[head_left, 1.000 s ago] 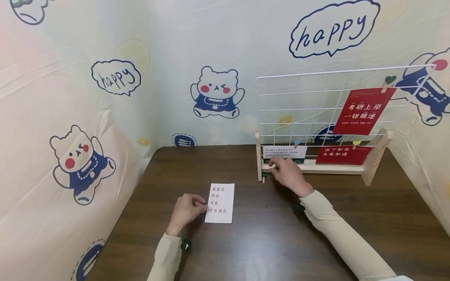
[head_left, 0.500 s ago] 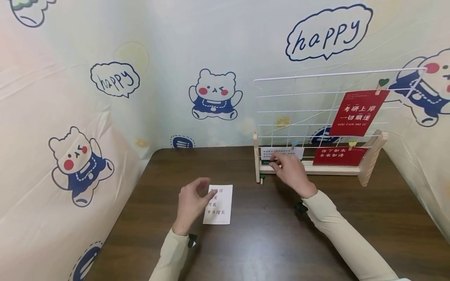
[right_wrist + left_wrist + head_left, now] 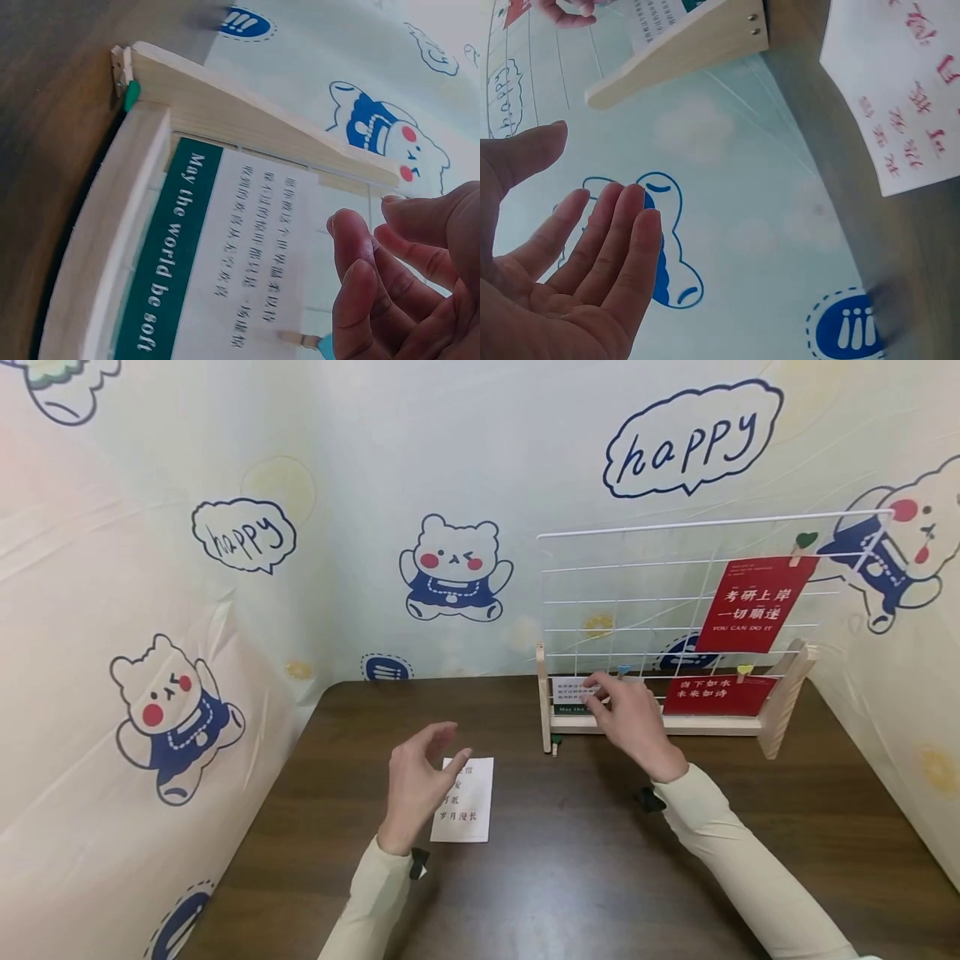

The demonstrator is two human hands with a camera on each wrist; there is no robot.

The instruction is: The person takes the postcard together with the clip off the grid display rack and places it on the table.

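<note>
My left hand point(image 3: 416, 785) hovers over the left side of a white card point(image 3: 472, 818) with lines of writing, which lies on the table. Its thumb and fingers are spread apart, and nothing sits between them in the left wrist view. My right hand point(image 3: 633, 718) is in front of a white and green card point(image 3: 247, 255) on the wire grid rack point(image 3: 667, 724). Its fingers are loosely bent, holding nothing, with a gap between thumb and fingertips. A blue heart clip point(image 3: 325, 346) pins that card, partly behind the right fingers. The right hand covers part of the card in the head view.
Two red cards hang on the rack: an upper one point(image 3: 750, 610) under a green heart clip point(image 3: 806, 540) and a lower one point(image 3: 720, 696) under a yellow heart clip point(image 3: 744, 670). Another green clip point(image 3: 556, 743) lies by the rack's left wooden foot point(image 3: 543, 702).
My left hand has lifted off the white card's left edge, moved forward and spread its fingers. The right hand has drawn slightly up and right across the white and green card.
</note>
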